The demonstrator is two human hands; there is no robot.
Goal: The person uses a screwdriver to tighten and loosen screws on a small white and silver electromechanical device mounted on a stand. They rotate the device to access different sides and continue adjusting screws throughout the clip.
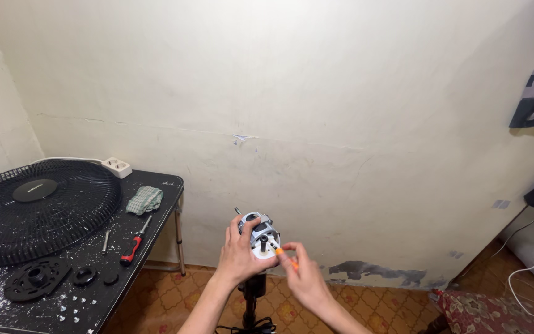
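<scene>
A grey and white fan motor sits on top of a black stand pole. My left hand grips the motor from the left side. My right hand holds a small orange-handled screwdriver, its tip set against the white front of the motor. A thin metal shaft sticks out at the motor's upper left.
A black table at left carries a black fan grille, a red-handled screwdriver, a checked cloth, black round fan parts, small screws and a white power strip. A white cable hangs at right.
</scene>
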